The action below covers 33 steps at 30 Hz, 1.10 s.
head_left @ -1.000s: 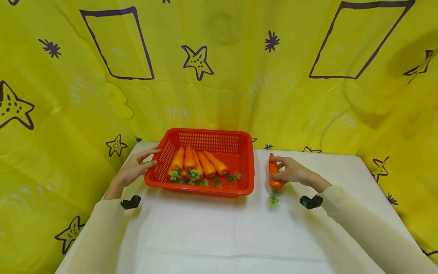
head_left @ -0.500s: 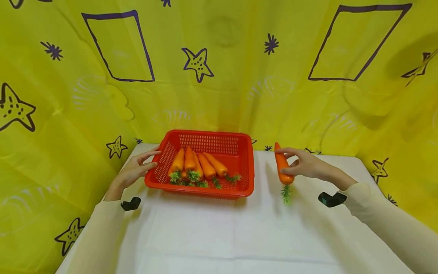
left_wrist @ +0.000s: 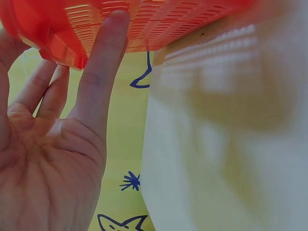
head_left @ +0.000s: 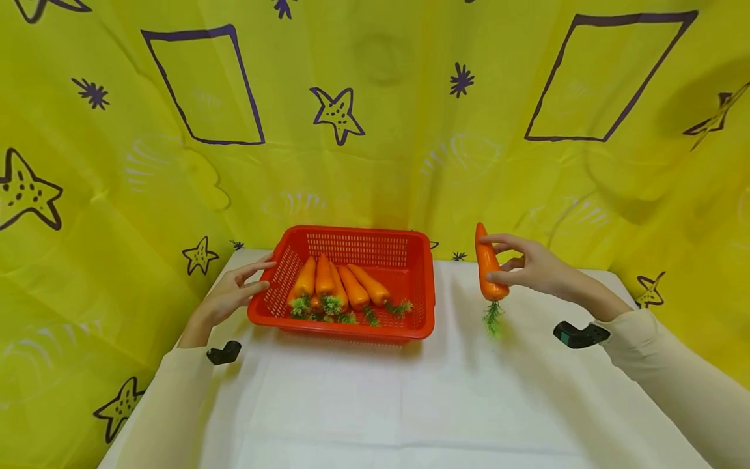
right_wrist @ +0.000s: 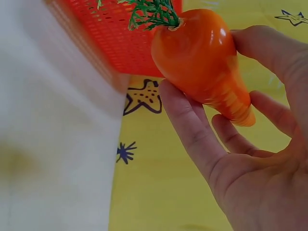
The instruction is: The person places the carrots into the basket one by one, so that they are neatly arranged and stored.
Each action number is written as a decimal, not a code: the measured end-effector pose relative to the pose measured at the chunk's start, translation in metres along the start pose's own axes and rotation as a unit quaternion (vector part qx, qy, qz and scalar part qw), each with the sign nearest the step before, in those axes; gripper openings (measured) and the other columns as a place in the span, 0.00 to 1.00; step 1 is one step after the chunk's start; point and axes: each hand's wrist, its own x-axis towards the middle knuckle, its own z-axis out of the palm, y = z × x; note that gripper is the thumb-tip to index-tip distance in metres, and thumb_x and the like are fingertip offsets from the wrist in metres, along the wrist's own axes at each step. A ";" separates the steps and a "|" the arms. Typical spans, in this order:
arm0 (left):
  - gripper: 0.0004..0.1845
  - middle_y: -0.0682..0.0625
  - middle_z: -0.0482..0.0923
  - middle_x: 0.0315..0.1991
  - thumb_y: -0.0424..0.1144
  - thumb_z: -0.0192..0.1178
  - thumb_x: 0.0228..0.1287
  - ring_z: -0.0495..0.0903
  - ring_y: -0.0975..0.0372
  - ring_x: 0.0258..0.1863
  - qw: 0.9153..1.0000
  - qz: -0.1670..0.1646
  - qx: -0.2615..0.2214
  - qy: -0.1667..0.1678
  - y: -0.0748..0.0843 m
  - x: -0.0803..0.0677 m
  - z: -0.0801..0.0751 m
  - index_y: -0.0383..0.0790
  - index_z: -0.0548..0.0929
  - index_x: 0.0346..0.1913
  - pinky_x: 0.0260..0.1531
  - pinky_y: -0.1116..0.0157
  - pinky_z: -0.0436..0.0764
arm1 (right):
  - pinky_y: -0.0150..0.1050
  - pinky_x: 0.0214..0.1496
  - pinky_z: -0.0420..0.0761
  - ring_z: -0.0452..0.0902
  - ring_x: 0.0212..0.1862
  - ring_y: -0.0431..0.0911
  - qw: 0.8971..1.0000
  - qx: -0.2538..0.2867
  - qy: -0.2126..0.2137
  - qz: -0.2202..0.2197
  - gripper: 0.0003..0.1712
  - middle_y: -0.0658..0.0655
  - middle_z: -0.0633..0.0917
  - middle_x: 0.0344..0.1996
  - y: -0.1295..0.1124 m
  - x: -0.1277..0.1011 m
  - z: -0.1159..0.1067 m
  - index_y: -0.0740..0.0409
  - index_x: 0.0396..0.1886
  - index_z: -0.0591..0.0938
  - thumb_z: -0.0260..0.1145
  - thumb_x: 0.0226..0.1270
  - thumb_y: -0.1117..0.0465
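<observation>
A red plastic basket (head_left: 422,306) stands on the white table and holds several orange carrots (head_left: 351,286) with green tops. My left hand (head_left: 237,286) rests with straight fingers (left_wrist: 103,62) against the basket's left wall (left_wrist: 159,19). To the right of the basket, my right hand (head_left: 527,267) holds one carrot (head_left: 487,267) in the air, tip up and green top hanging down. In the right wrist view the thumb and fingers (right_wrist: 192,130) pinch that carrot (right_wrist: 202,57), with the basket (right_wrist: 115,43) behind it.
The white table (head_left: 410,404) stretches bare toward me in front of the basket. Yellow cloth with purple stars and shapes (head_left: 375,117) encloses the table at the back and both sides. A black wrist camera (head_left: 580,335) sits on each forearm.
My right hand has lifted the carrot off the table, up and a little to the right. The left hand and the basket have stayed put.
</observation>
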 end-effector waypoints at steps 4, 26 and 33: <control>0.29 0.48 0.46 0.84 0.37 0.58 0.77 0.77 0.69 0.59 1.000 -0.003 -0.001 0.001 0.000 0.000 0.001 0.35 0.67 0.76 0.44 0.60 0.87 | 0.42 0.48 0.85 0.85 0.52 0.56 1.000 0.012 0.006 -0.011 0.41 0.68 0.69 0.66 -0.003 -0.001 -0.002 0.53 0.78 0.66 0.73 0.69 0.60; 0.28 0.47 0.46 0.84 0.35 0.58 0.77 0.78 0.64 0.61 1.000 0.001 -0.001 0.001 -0.001 -0.001 -0.001 0.34 0.67 0.76 0.44 0.60 0.87 | 0.54 0.58 0.80 0.84 0.54 0.55 0.998 0.003 -0.049 -0.029 0.41 0.64 0.70 0.69 -0.029 0.053 0.024 0.48 0.77 0.68 0.74 0.68 0.56; 0.29 0.48 0.47 0.83 0.37 0.59 0.77 0.74 0.52 0.65 1.000 -0.006 0.012 0.005 0.004 0.000 0.000 0.35 0.68 0.76 0.45 0.60 0.86 | 0.53 0.57 0.82 0.81 0.59 0.61 0.996 -0.002 -0.084 -0.041 0.41 0.63 0.71 0.69 -0.043 0.089 0.043 0.48 0.77 0.69 0.75 0.67 0.54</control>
